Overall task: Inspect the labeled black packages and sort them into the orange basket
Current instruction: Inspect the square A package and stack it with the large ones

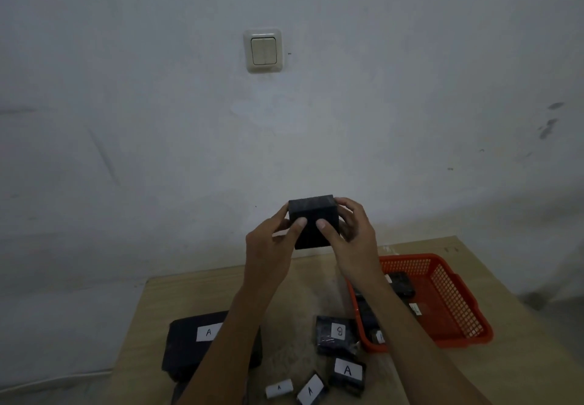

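Package: small black cube-shaped package (314,222) held up between both hands' fingers.
Left hand (273,246): fingers curled, thumb pressing its front.
Right hand (350,234): likewise.

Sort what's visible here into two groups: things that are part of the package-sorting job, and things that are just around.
Part of the job:
- black box, held up by left hand and right hand
- orange basket, already holding black packages
- large A package
- B package
- small A packages

Just around:
- wall switch
- wooden table
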